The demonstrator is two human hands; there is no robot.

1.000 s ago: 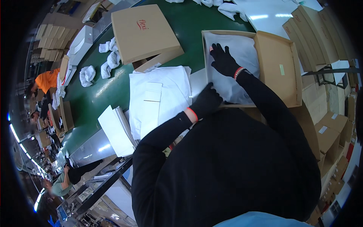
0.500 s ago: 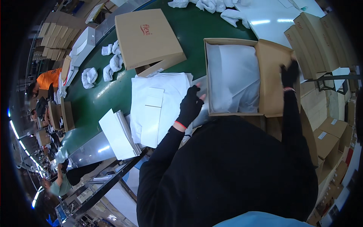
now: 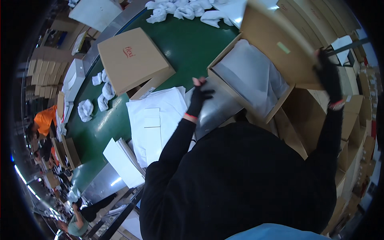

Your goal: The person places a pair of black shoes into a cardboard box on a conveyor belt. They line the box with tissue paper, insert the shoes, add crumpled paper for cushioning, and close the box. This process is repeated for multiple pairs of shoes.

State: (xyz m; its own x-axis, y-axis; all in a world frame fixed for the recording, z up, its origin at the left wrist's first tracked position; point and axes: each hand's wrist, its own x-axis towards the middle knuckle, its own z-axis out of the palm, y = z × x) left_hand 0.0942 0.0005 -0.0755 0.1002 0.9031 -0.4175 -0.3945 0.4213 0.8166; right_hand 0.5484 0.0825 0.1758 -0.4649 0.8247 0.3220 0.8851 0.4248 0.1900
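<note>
An open brown cardboard box holds something under a sheet of translucent white wrapping paper [image 3: 252, 74]. Its hinged lid [image 3: 276, 36] stands raised on the right side, blurred, with a small pale green label inside. My right hand [image 3: 329, 78], in a black fingerless glove, grips the lid's outer edge; its fingertips are partly hidden. My left hand [image 3: 199, 98], gloved likewise, is empty with fingers apart, held over the metal table edge [image 3: 220, 102] between the box and a stack of white paper sheets [image 3: 138, 116]. Small white cards [image 3: 152, 117] lie on that stack.
A closed-looking brown box [image 3: 130, 60] sits on the green belt [image 3: 188, 44], its near side gaping. Crumpled white paper wads [image 3: 184, 10] lie beyond and to the left. Stacked cartons [image 3: 304, 18] stand at right. Co-workers [image 3: 44, 120] are at far left.
The open box has turned clockwise and its lid has risen with my right hand, which moved rightward. My left hand stays open beside the box. The whole view has shifted a little.
</note>
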